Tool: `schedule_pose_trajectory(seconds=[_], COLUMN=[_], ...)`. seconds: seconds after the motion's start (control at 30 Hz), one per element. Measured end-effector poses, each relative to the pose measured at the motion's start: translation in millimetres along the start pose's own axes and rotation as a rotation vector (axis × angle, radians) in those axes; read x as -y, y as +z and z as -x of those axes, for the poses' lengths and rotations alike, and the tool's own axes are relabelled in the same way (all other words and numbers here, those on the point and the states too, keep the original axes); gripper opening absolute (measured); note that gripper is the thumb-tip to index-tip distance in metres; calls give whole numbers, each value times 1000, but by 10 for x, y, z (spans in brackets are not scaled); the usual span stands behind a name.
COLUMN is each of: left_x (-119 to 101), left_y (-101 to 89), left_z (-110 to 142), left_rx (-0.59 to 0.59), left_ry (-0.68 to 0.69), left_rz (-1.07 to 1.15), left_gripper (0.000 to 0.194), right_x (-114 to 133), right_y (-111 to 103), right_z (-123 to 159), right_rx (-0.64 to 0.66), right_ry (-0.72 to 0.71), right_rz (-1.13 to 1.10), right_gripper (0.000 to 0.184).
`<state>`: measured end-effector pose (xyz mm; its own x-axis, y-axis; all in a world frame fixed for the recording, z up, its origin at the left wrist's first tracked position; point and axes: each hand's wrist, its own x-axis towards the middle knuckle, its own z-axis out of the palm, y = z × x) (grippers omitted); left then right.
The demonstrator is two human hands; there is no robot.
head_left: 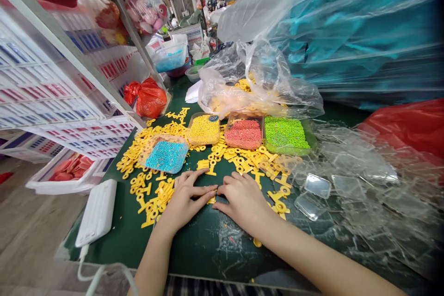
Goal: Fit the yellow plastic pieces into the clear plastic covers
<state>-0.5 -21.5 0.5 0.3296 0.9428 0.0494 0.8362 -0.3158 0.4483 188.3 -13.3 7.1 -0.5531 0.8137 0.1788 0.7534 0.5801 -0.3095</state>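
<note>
My left hand (185, 196) and my right hand (241, 199) meet low over the green table, fingertips nearly touching. Between their thumbs and forefingers is a small yellow plastic piece (211, 200), mostly hidden by the fingers. Both hands are closed around it, though the left hand's other fingers reach forward. Just beyond the fingertips lies another yellow T-shaped piece (211, 169). Loose yellow pieces (249, 159) with rings and bars spread around both hands. Farther back stand clear boxes of blue beads (167, 156), yellow beads (204, 129), red beads (243, 133) and green beads (287, 132).
A clear bag (263, 97) with yellow pieces lies behind the boxes. Thin transparent plastic pieces (367, 194) cover the right side. A white power bank (97, 212) with a cable sits at the left edge. White crates (52, 64) and a red bag (150, 98) stand at left.
</note>
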Motion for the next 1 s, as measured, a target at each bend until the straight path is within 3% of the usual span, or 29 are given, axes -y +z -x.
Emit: schedule_pose_trajectory(seconds=[0.1,0.27,0.37,0.5,0.67,0.73,0.8,0.9,1.0], left_x=[29,26,-53,-102,4,-4,-59,-155,-169], left_y=[-16,-56,-122,-352,-595,-596,-554,-455,-348], left_z=[-1,18,-37,-399,-1017,-1070,-968,-649,-359], left_rx=[-65,-276,-302,-333,-427,-416,-358,-131,60], left_ry=[13,-20,-8,52,-34,7,74,112,59], left_rz=[14,122,149,9,-214,-197,-130,-45,23], left_gripper=[20,28,30,35,37,38,35,28,25], right_x=[-2,-5,2,7,-5,-10,-12,-13,-15], right_y=[1,-25,-42,-29,17,23,18,2,-15], right_z=[2,-7,-18,-24,-18,-19,-24,-31,-33], right_rx=[-23,-25,-52,-49,-68,-69,-48,-19,-12], right_ry=[8,42,43,29,18,15,18,28,32], right_rz=[-4,-26,-14,2,-2,-7,-15,-20,-21], right_gripper=[22,25,30,31,30,30,30,30,30])
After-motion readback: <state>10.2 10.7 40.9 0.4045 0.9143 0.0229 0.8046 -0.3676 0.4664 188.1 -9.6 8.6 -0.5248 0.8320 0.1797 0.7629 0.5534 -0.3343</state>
